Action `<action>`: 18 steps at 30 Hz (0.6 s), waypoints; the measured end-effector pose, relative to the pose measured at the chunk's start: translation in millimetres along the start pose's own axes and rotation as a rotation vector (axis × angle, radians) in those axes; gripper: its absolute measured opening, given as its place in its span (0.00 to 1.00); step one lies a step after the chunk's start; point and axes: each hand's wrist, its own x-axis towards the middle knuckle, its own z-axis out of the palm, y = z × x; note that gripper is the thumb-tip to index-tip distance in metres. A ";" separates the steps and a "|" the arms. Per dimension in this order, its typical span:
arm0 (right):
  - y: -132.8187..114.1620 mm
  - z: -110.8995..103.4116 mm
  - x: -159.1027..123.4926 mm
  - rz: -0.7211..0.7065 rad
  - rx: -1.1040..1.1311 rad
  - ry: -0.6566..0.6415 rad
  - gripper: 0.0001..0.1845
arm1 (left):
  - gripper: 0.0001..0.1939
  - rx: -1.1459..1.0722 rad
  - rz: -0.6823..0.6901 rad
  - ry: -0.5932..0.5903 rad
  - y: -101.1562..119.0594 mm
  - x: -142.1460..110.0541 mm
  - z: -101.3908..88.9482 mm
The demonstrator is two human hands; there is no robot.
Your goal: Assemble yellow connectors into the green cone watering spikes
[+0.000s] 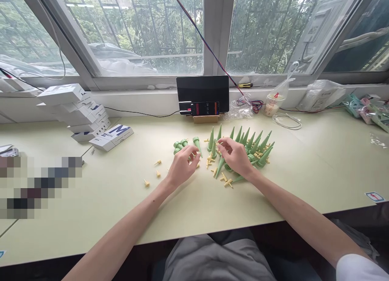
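My left hand [183,166] is just above the table, its fingers curved and the thumb apart from them; I see nothing held between them. Close by its fingertips lies a green tapered spike [197,144] with a ribbed cap. More green capped spikes [177,145] lie behind that hand. To the right, my right hand [235,154] is at the edge of a pile of green spikes [249,141], its fingers bent inward toward the thumb. What its fingertips hold, if anything, I cannot make out. Small yellow cross-shaped pieces [227,183] are scattered around the pile.
Several small yellow nozzle-like pieces [146,183] lie left of my left hand. A phone [205,108] leans on a dark screen [202,88] at the back. White boxes [62,95] are stacked at left. A bagged cup [275,101] and a coiled cable [287,121] sit at back right.
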 end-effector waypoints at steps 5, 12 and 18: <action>-6.7 1.6 -10.2 -0.204 -0.075 0.172 0.10 | 0.08 -0.024 0.030 -0.031 1.7 -0.9 -0.9; -24.0 12.4 -6.4 -0.458 -0.214 -0.007 0.09 | 0.24 -0.093 0.267 0.014 0.9 -5.4 -2.8; -45.8 29.5 51.7 -0.286 -0.288 -0.255 0.08 | 0.21 -0.128 0.325 -0.025 2.2 -7.5 -1.0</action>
